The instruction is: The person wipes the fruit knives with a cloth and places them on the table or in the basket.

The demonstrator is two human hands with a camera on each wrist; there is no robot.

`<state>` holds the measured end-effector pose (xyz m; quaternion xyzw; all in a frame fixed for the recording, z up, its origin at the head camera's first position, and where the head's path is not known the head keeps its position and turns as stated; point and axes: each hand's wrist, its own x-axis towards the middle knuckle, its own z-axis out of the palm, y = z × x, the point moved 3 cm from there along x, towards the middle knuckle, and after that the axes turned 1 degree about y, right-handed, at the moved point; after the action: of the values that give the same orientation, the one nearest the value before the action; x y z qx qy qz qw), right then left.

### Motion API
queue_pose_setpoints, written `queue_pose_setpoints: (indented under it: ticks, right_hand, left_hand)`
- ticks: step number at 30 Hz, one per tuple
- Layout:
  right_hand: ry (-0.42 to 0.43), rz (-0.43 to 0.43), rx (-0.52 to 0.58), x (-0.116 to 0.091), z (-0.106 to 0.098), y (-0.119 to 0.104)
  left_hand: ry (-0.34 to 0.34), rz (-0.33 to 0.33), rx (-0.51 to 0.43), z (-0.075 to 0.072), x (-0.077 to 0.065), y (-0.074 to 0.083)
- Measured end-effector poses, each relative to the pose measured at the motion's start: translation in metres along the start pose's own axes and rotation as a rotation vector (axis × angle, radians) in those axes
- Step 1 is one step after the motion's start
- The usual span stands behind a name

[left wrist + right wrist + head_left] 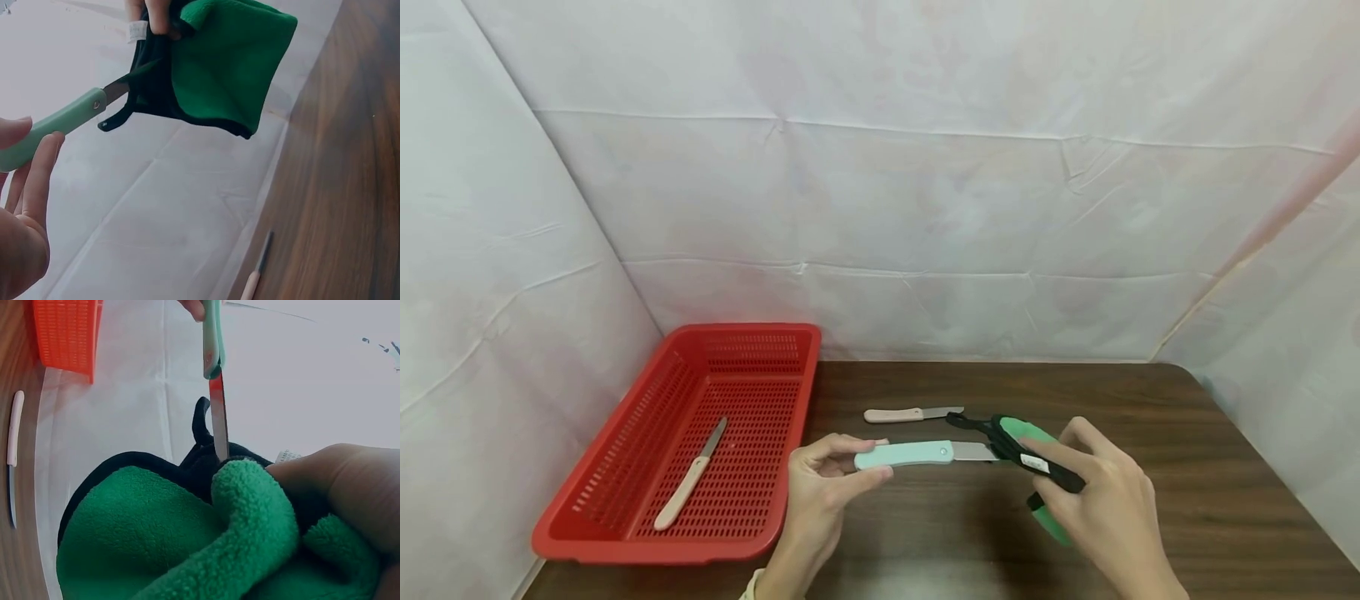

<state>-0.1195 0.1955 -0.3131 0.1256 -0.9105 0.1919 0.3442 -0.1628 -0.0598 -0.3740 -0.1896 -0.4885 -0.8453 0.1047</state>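
Observation:
My left hand [820,496] pinches the mint-green handle of a folding knife [904,454], its blade pointing right. A green cloth with black edging [1026,433] is in my right hand [1105,500], gripped by thumb and fingers. The blade's tip end goes into a fold of the cloth, as the right wrist view shows, and is hidden there. A black hanging loop and a white label [137,31] stick out from the cloth's edge. Behind the hands, on the table, lies a knife with a pale pink handle [892,415], its blade to the right.
At the left stands a red plastic basket [808,392] with slotted walls. Inside it lies another pale-handled knife [681,492], blade toward the back. The brown wooden table [1210,467] meets white sheeting [925,200] at the back and sides.

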Motion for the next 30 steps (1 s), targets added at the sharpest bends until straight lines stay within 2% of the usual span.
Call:
queue_pose_setpoints:
  ticks: [6,16,25,30]
  right_hand:
    - [0.051,0.009,0.082,0.000,-0.006,0.002]
    - [0.056,0.035,0.121,-0.002,-0.010,-0.004]
    - [0.098,-0.021,0.122,-0.006,-0.006,-0.016]
    - [0.063,-0.060,0.091,-0.006,0.000,-0.026]
  left_hand:
    - [0.026,-0.075,0.052,-0.002,0.000,-0.001]
    - [0.022,-0.115,0.075,0.000,-0.003,-0.003]
    - [-0.014,-0.131,0.050,0.005,-0.007,-0.009]
    - [-0.025,-0.109,0.049,0.011,-0.008,-0.013]
